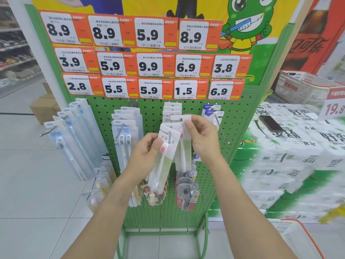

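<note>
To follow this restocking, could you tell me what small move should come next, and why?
Probably the right hand lowers its toothbrush pack so the hang hole slips over the peg tip. The hole sits just above and right of that tip, while the left hand grips spare packs.

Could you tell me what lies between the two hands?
Head view: only a toothbrush-pack bundle in the left hand and one pack in the right hand.
</note>
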A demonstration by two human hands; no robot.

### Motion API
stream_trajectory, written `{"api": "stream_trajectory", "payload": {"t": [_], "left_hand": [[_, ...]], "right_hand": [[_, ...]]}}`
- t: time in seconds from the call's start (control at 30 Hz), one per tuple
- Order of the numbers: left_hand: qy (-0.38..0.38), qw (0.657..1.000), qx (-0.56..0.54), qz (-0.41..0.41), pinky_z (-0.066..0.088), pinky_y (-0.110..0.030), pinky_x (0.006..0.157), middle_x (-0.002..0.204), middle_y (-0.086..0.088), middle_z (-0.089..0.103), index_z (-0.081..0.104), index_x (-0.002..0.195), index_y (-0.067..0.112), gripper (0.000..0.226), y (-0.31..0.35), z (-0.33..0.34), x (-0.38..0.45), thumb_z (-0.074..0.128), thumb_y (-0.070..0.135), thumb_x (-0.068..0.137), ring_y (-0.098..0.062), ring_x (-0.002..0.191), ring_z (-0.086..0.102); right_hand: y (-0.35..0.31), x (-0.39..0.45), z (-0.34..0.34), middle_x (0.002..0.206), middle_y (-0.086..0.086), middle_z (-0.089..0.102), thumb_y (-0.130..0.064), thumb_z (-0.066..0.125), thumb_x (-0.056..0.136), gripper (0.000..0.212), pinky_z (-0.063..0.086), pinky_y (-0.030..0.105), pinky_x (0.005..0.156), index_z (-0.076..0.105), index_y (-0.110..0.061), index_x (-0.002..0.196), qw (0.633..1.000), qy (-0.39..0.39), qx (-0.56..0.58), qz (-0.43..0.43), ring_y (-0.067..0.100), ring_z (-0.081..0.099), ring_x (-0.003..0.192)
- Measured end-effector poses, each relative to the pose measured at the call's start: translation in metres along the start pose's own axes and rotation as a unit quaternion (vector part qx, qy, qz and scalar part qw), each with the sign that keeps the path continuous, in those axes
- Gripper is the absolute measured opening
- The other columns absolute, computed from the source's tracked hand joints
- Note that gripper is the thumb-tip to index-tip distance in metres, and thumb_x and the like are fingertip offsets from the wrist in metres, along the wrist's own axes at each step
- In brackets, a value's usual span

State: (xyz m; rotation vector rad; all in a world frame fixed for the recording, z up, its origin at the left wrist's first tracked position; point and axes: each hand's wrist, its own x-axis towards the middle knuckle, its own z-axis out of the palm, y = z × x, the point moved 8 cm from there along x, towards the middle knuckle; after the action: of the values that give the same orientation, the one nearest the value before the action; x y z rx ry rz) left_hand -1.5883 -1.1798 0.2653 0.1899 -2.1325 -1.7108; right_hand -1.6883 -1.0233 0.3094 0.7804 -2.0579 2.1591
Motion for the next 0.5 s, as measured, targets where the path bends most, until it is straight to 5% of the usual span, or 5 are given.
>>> {"api": "stream_trajectory", "payload": {"t": [0.17,0.4,0.5], "left_hand": [[-0.01,1.0,0.0,-0.002,0.054,-0.028,0.09,0.107,0.007,0.072,0.063,0.112,0.023,0.018,0.002,0.001,-0.001,0.047,0.025,0.105,-0.005,0.098,0.067],[-0.014,1.0,0.015,0.015,0.043,-0.005,0.08,0.107,0.011,0.07,0.062,0.11,0.026,0.015,0.01,0.004,-0.006,0.048,0.02,0.105,0.012,0.091,0.061],[0.005,0.999,0.018,0.027,0.042,-0.003,0.081,0.11,0.01,0.066,0.058,0.108,0.032,0.014,0.013,0.001,-0.006,0.052,0.02,0.104,0.015,0.094,0.058]], "right_hand": [[-0.004,0.006,0.003,0.098,0.0,0.074,-0.003,0.059,0.1,0.016,0.053,0.013,0.073,0.07,-0.004,0.111,0.999,0.009,-0.03,-0.005,0.002,0.069,0.086],[-0.005,0.007,0.014,0.114,-0.002,0.072,-0.011,0.055,0.102,0.021,0.05,0.03,0.1,0.072,-0.023,0.105,0.994,-0.033,-0.103,0.0,0.009,0.065,0.109],[-0.012,0.003,0.017,0.115,-0.011,0.069,-0.011,0.049,0.105,0.033,0.048,0.022,0.098,0.068,-0.038,0.102,0.987,-0.064,-0.144,-0.003,-0.001,0.062,0.11]]}}
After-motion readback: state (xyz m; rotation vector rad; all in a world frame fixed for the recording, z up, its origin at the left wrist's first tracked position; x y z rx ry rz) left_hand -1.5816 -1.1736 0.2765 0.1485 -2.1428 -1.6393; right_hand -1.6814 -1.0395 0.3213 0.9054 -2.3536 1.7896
